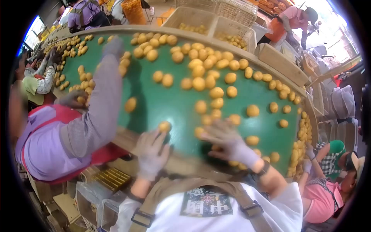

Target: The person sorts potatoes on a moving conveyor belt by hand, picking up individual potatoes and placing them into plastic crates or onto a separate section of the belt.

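Yellow potatoes (pixel 198 71) lie scattered over a green belt (pixel 174 104). My left hand (pixel 151 152), in a pale glove, reaches over the near edge with its fingers stretched out. A single potato (pixel 164 126) sits right at those fingertips. Farther right, my right hand (pixel 231 142), also gloved and slightly blurred, lies spread over the belt among several potatoes. One potato (pixel 199 132) is beside its fingers, and another is partly hidden beneath the hand.
A co-worker in a purple top (pixel 50 141) leans over the belt on my left, one arm stretched across it. Plastic crates (pixel 189 17) with potatoes stand beyond the far rim. At right, more people (pixel 322 193) work beside a row of potatoes. Below left is a yellow slotted tray (pixel 112 178).
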The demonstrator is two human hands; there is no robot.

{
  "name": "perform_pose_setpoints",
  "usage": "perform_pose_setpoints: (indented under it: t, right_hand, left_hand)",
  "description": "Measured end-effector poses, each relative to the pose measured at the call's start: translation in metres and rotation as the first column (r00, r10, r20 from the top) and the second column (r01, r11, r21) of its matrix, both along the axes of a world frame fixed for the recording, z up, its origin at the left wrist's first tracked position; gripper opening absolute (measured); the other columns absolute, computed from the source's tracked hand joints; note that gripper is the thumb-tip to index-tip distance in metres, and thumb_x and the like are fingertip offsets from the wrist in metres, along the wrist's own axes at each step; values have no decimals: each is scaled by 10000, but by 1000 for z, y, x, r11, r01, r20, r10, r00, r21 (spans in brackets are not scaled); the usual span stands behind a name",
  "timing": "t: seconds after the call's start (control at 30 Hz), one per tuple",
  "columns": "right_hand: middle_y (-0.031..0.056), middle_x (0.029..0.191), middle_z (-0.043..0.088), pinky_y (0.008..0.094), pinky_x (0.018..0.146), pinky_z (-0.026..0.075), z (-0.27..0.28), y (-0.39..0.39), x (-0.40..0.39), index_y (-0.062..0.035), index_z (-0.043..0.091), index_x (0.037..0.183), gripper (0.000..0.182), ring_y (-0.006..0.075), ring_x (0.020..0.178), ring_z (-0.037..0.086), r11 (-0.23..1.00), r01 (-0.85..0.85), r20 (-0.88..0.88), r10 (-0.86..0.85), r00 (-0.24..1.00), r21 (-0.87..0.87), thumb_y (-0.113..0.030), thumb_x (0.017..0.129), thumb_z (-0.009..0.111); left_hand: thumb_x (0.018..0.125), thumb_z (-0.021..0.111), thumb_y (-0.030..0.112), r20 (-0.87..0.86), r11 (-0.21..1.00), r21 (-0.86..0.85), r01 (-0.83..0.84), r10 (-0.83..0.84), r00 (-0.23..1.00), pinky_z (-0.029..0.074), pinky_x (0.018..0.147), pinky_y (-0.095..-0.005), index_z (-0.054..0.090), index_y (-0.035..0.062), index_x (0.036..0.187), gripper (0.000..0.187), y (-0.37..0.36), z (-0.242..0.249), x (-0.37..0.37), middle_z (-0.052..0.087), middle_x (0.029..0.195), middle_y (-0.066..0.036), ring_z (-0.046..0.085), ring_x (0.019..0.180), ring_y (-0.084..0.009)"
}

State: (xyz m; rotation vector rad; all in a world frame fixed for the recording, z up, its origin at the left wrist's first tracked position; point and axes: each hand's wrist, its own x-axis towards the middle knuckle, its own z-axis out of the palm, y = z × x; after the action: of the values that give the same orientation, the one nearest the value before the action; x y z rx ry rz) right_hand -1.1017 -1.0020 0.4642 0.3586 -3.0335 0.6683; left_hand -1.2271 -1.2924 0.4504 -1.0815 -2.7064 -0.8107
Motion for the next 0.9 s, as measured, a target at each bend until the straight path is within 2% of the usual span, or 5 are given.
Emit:
perform_pose_setpoints:
  t: [0.2,0.43,0.57,0.77,0.9]
  right_hand:
    - [188,1395,546,576,1151,319,17,-19,80,-199,566,1433,731,462,1427,342,787,497,32,-545,838,366,-402,768,793]
    - [161,1426,550,589,1131,335,28,-66,48,-200,556,1449,695,502,1440,300,837,488,150,-530,834,246,-354,801,754]
    - [156,1344,598,569,1019,417,30,-66,24,-209,606,1363,546,419,1120,611,830,557,16,-557,830,27,-226,824,694]
    - [187,1092,679,468,849,499,36,-100,-70,-179,616,1275,431,360,976,664,715,396,213,-599,772,576,-160,845,627]
    - [201,1043,681,485,850,505,61,-81,-88,-146,623,1230,381,404,916,657,784,597,229,-620,750,168,-163,849,631]
  left_hand:
    - [829,697,205,-1,998,-56,29,-29,1000,397,1081,-498,720,109,1152,338,-16,-4,-29,693,1172,-98,610,1148,-306]
    - [842,693,211,-6,993,-103,60,-61,998,391,1084,-470,723,123,1137,309,-50,5,-75,715,1152,-58,627,1131,-253]
    - [848,691,204,3,994,-70,80,-80,997,395,1077,-466,724,117,1145,311,-64,9,-98,716,1161,-65,627,1137,-263]
    - [855,681,187,162,994,62,91,-100,982,398,1068,-478,718,92,1142,304,-92,6,-129,714,1151,-88,634,1108,-291]
    - [863,664,194,47,991,-60,122,-120,992,385,1089,-498,713,91,1163,321,-108,19,-150,713,1139,-105,637,1090,-301]
